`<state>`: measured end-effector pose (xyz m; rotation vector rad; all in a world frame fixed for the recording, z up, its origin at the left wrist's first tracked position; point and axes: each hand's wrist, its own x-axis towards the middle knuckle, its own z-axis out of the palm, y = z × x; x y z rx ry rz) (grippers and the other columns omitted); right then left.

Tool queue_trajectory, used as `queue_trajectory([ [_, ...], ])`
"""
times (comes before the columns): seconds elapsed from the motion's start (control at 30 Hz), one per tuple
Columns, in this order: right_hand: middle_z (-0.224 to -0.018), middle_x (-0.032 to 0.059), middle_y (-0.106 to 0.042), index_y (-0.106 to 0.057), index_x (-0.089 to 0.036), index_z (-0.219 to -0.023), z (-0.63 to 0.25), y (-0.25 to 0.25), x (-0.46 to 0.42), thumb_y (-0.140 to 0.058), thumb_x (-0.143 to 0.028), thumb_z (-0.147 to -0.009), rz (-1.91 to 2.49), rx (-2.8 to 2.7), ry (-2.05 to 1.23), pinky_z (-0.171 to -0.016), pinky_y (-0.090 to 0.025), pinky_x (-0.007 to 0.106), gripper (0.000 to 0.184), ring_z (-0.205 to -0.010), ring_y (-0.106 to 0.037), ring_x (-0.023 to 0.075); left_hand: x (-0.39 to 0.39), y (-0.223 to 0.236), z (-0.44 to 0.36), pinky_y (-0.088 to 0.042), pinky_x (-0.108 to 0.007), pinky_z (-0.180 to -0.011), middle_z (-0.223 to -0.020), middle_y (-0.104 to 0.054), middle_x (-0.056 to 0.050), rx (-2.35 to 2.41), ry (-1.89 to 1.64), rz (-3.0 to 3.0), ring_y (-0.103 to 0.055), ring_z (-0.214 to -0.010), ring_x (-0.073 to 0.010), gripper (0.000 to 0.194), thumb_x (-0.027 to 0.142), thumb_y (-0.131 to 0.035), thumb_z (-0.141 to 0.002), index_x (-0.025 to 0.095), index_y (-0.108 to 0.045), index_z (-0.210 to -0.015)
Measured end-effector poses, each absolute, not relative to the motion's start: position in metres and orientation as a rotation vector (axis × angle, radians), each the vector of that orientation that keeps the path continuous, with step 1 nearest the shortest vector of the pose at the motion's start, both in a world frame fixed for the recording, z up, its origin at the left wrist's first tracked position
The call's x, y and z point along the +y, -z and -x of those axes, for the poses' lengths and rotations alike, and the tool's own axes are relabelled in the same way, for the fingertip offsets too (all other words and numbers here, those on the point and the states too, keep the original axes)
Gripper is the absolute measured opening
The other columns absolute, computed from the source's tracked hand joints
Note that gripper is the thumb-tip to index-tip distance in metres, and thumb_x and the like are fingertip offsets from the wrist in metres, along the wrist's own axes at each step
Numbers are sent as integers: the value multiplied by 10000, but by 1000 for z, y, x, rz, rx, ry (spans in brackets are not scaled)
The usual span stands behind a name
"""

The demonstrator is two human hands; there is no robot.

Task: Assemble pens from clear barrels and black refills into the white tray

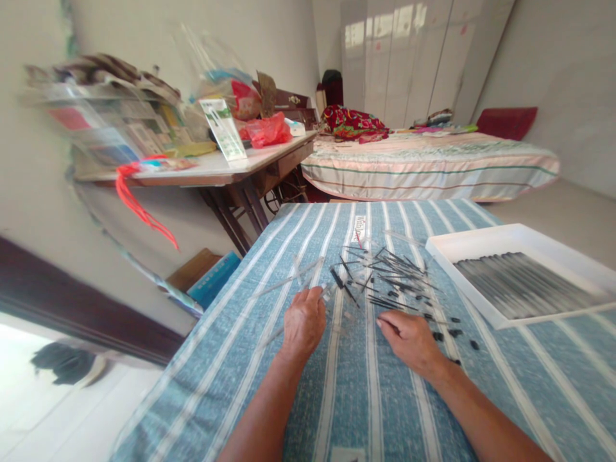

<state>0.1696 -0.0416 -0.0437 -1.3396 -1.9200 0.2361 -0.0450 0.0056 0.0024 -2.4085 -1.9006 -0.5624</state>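
My left hand [304, 321] rests on the blue striped tablecloth [346, 398], fingers curled over clear plastic tubes [308, 273] that lie just ahead of it. My right hand [409, 337] lies palm down beside it, fingers bent and pinched near a thin dark rod; what it holds is too small to name. Ahead of both hands lies a scatter of thin black rods [385, 276] and small black caps [445, 327].
A white tray [457, 247] filled with several dark rods sits at the right. A cluttered wooden table [231, 170] stands at the left, a bed [423, 163] behind. Books [212, 279] lie on the floor by the wall.
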Motion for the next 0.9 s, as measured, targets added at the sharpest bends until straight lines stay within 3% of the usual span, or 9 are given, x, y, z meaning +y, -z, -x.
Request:
queue_trajectory([
  [0.43, -657, 16, -643, -644, -190, -730, -169, 43, -41, -452, -210, -848, 1350, -1923, -246, -605, -407, 221, 226, -612, -592, 130, 6, -3, 42, -412, -244, -680, -936, -672, -69, -2105, 368, 2374, -637, -838, -183, 282, 262, -354, -891, 197, -507, -1118],
  [0.9, -629, 11, -626, -639, -196, -714, -170, 43, -42, -454, -212, -846, 1349, -1923, -247, -588, -399, 218, 228, -587, -578, 126, 4, -5, 41, -381, -237, -667, -924, -672, -54, -2111, 272, 2394, -630, -857, -182, 200, 264, -370, -873, 201, -545, -945],
])
